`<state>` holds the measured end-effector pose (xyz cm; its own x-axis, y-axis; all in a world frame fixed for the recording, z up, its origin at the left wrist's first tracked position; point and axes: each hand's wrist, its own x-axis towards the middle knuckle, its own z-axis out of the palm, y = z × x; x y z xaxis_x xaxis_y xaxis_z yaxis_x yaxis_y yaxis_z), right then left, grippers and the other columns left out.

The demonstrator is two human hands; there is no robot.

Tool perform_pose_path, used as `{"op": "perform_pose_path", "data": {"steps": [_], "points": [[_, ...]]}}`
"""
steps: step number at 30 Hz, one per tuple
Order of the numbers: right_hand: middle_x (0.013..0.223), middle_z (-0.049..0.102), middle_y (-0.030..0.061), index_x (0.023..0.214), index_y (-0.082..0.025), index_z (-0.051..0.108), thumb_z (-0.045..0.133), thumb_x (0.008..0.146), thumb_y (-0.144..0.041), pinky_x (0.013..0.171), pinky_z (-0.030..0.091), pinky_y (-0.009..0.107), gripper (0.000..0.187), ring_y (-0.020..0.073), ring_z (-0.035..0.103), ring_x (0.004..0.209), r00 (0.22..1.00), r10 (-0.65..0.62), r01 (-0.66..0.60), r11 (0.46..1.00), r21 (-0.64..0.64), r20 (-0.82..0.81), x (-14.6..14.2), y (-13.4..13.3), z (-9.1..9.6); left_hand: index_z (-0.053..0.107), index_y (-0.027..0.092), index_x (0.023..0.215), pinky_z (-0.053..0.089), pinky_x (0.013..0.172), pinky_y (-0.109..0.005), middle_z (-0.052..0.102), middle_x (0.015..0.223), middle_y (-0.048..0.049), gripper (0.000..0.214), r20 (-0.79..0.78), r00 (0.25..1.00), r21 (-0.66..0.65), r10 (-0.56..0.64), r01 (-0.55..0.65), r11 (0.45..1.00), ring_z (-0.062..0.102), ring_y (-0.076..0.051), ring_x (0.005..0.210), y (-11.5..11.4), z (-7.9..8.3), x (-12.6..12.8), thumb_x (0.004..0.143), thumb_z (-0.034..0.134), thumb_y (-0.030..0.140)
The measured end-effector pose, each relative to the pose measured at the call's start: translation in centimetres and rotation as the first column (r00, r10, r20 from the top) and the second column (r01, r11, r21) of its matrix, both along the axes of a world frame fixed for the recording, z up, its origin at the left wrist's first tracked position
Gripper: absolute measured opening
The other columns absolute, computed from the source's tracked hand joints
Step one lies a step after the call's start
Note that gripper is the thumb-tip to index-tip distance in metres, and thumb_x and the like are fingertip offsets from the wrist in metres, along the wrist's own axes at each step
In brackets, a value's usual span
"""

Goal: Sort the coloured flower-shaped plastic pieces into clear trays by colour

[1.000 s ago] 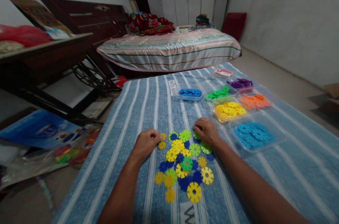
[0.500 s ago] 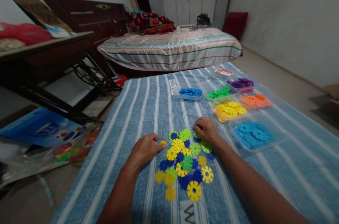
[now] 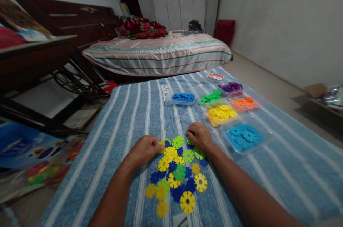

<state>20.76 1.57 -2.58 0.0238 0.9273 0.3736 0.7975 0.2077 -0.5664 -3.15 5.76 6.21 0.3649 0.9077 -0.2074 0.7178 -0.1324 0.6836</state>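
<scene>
A heap of flat plastic gear-shaped discs (image 3: 177, 173) in yellow, green and dark blue lies on a blue striped cloth (image 3: 139, 112). My left hand (image 3: 144, 150) rests at the heap's left edge, fingers curled and pinching a small yellow disc (image 3: 161, 144). My right hand (image 3: 199, 136) sits at the heap's upper right, fingers closed over light green discs (image 3: 198, 153); what it grips is hidden under the hand.
Clear trays of sorted discs stand to the right: light blue (image 3: 243, 137), yellow (image 3: 221, 113), orange (image 3: 245, 103), green (image 3: 210, 97), purple (image 3: 230, 87), dark blue (image 3: 183, 97). A bed (image 3: 158, 53) lies beyond, a dark table (image 3: 32, 59) at left, a toy box (image 3: 24, 146) on the floor.
My left hand slid along the heap's left edge and closed on a small yellow disc. The view shifted, so everything sits further left in frame. My right hand stayed put.
</scene>
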Motion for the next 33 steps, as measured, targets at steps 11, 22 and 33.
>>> {"op": "perform_pose_path", "data": {"steps": [11,22,33], "points": [[0.085,0.067,0.0035,0.075,-0.02,0.068,0.058,0.085,-0.019,0.077,0.041,0.029,0.014,0.0183,0.058,0.087,1.0,-0.008,0.008,1.0,-0.014,-0.011,-0.1,0.1,0.2,0.064,0.015,0.082,0.044,0.052,-0.023,0.067,0.072,-0.0031,0.04,0.508,0.86,-0.021,-0.049,0.069,0.997,0.059,-0.013,0.058,1.6,4.4,14.8,0.068,0.063,0.052],[0.088,0.067,0.0048,0.077,-0.021,0.068,0.059,0.087,-0.022,0.08,0.042,0.03,0.014,0.0194,0.058,0.091,1.0,0.0,0.0,1.0,-0.001,-0.014,0.0,0.1,0.1,0.067,0.016,0.074,0.043,0.052,-0.025,0.063,0.059,-0.001,0.029,0.269,0.951,-0.038,0.154,-0.149,0.988,0.056,-0.014,0.053,0.1,-0.8,4.5,0.067,0.062,0.044],[0.086,0.067,0.0039,0.074,-0.021,0.067,0.059,0.086,-0.02,0.079,0.042,0.029,0.015,0.0187,0.058,0.089,1.0,-0.007,0.007,1.0,0.017,-0.029,0.1,0.1,-0.5,0.066,0.019,0.072,0.045,0.055,-0.025,0.065,0.063,0.0007,0.029,0.223,0.936,0.038,0.271,-0.286,0.957,0.059,-0.015,0.055,0.1,-3.6,0.4,0.067,0.058,0.046]]}}
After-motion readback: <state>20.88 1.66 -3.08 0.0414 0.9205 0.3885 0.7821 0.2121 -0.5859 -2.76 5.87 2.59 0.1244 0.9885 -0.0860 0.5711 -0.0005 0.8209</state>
